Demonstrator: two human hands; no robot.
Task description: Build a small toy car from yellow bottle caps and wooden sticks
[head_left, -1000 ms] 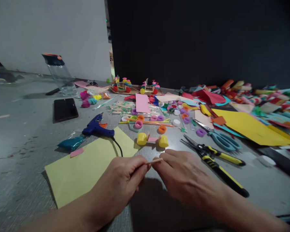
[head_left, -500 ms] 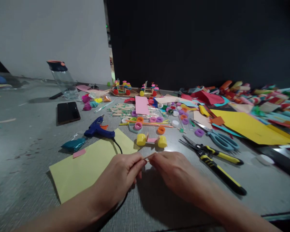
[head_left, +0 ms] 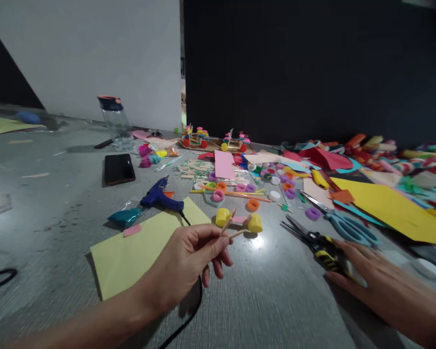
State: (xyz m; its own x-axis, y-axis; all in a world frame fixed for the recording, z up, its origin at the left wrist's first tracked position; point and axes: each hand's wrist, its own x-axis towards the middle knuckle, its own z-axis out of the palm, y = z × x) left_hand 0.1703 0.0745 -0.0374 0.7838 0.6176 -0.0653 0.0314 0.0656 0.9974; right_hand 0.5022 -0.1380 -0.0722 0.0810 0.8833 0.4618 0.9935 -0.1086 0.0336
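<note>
My left hand point(head_left: 189, 259) is raised over the grey table point(head_left: 58, 203) and pinches two short wooden sticks point(head_left: 231, 229) between thumb and fingers. My right hand point(head_left: 370, 278) lies out to the right, blurred by motion, with its fingers on the handles of the yellow-and-black pliers point(head_left: 323, 245). Just behind the sticks sits a small piece with two yellow bottle caps point(head_left: 239, 220) joined by a pink strip. A pale yellow paper sheet point(head_left: 141, 247) lies under my left hand.
A blue glue gun point(head_left: 162, 196) with a black cord, blue scissors point(head_left: 349, 224), a black phone point(head_left: 119, 168), a clear bottle point(head_left: 116, 121), several coloured caps and sticks, two small cap-wheeled models point(head_left: 214, 138) and heaps of coloured paper point(head_left: 392, 206) fill the middle and right.
Both hands held one stick together before. Now my right hand has let go and swung right to the pliers, while my left hand keeps the sticks. The view has shifted left.
</note>
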